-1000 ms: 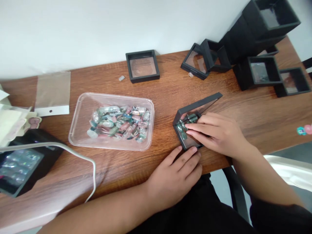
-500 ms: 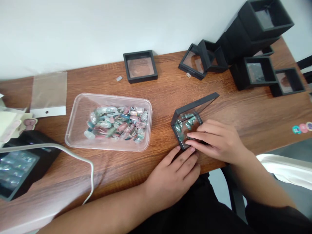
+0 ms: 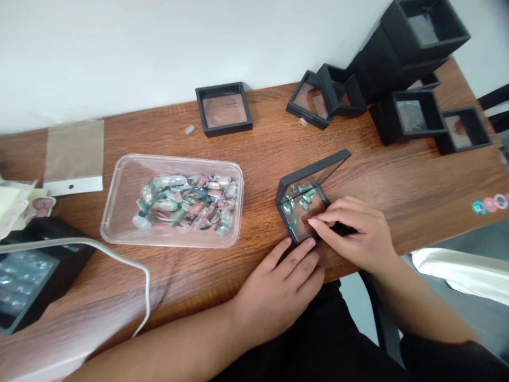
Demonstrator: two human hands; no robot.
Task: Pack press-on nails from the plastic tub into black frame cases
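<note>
A black-framed display case (image 3: pixel 283 193) with clear film stands open like a book on the desk, its lid tilted up. Several shiny green false nails (image 3: pixel 305 200) lie on its film. My left hand (image 3: pixel 280 292) rests at the case's near edge, fingers stretched out and touching the frame. Over the case's near right corner is my right hand (image 3: pixel 358 231), thumb and forefinger pinched above the film; what sits between the fingertips is too small to make out. To the left stands a clear plastic tub (image 3: pixel 112 215) holding many assorted false nails (image 3: pixel 186 204).
One black case (image 3: pixel 225 131) lies near the wall, and two more (image 3: pixel 310 101) lean together further right. Black boxes (image 3: pixel 421 53) are stacked at the back right. A clear bag (image 3: pixel 73 154), a white cable (image 3: pixel 148 292) and a dark box of nails (image 3: pixel 27 276) are on the left.
My right hand has drawn slightly back with thumb and forefinger pinched together, showing more of the film. My left hand stays at the case's edge. The view has shifted slightly.
</note>
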